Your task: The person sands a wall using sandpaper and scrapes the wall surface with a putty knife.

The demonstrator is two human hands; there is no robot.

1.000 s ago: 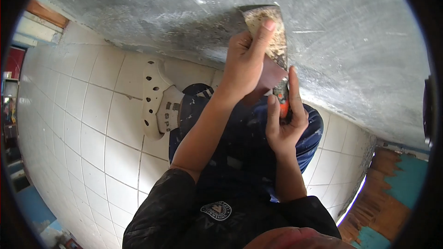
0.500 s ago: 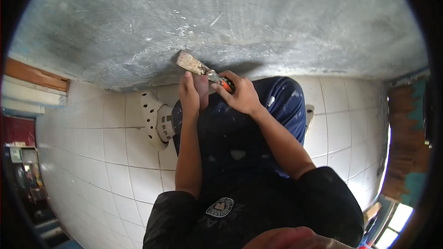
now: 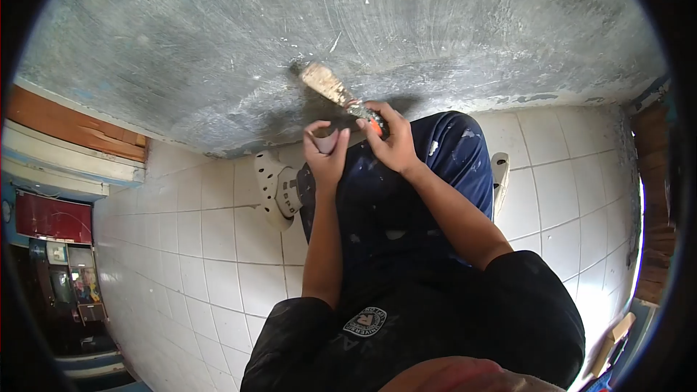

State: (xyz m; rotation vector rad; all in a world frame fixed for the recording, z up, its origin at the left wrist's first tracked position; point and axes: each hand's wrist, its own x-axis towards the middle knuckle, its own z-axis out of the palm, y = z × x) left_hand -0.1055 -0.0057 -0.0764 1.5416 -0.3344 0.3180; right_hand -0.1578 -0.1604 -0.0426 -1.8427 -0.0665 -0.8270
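My right hand (image 3: 396, 147) is closed round the dark and orange handle of a putty knife (image 3: 325, 83). The blade, crusted with pale residue, points up and left, close to the scuffed grey wall (image 3: 450, 22); whether it touches is hard to tell. Just left of the handle, my left hand (image 3: 327, 165) pinches a curled pinkish-brown piece of sandpaper (image 3: 327, 143) between thumb and fingers. Both hands are above my knees, in front of the wall's lower part.
White floor tiles (image 3: 221, 229) run along the wall's base. My paint-spotted dark trousers (image 3: 457, 149) and pale clogs (image 3: 270, 181) are below my hands. Orange-brown wood (image 3: 80, 125) stands at left, brown boards (image 3: 653, 247) at right, and a shelf with items (image 3: 83, 283) farther left.
The view has shifted, with the wall showing more. The sandpaper, flat beside the putty knife before, is now curled in my left hand, whose thumb and fingers have moved apart from the blade.
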